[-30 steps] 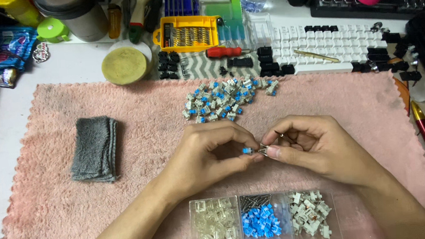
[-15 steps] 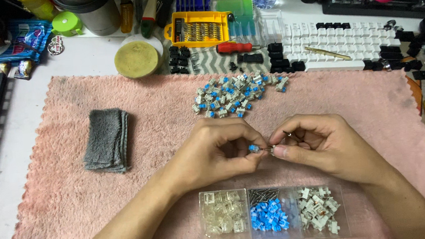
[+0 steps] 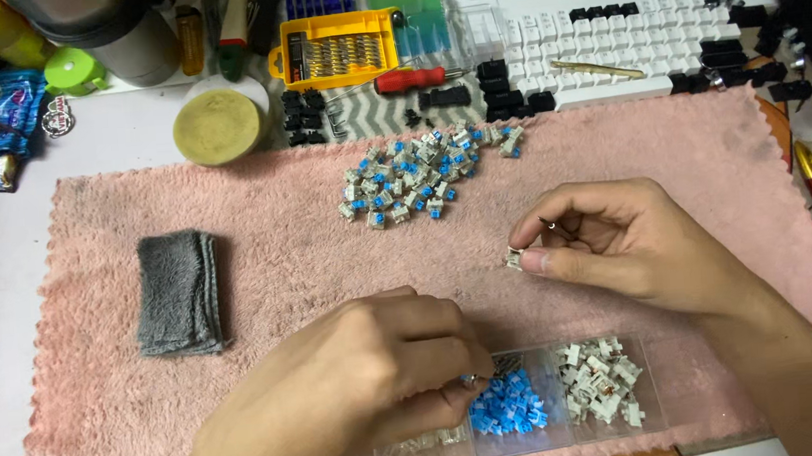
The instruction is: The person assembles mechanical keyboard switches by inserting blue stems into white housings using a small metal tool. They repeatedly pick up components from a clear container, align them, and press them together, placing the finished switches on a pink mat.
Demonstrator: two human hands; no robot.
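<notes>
A: Head view, status check. Where are your hands?

B: Your left hand (image 3: 388, 372) is curled over the clear compartment tray (image 3: 524, 420) at the near edge of the pink towel (image 3: 283, 246), fingertips pinched on a small part above the blue stems (image 3: 506, 409). Which part it is cannot be told at this size. Your right hand (image 3: 617, 242) hovers over the towel, thumb and forefinger pinching a pale switch housing (image 3: 514, 259).

A: Which step does that indicate?

B: Judged from this view: sorting. A switch appears to be apart, and its pieces are being dropped into separate compartments.

A: What does the next move require?

B: Release the pinched part squarely over its own compartment, then bring the housing to the white pieces (image 3: 600, 391).

A: Condition of the remaining stock?

B: The pile of switches (image 3: 417, 175) lies on the towel's far side, grey bodies with blue stems, well apart from both hands.
</notes>
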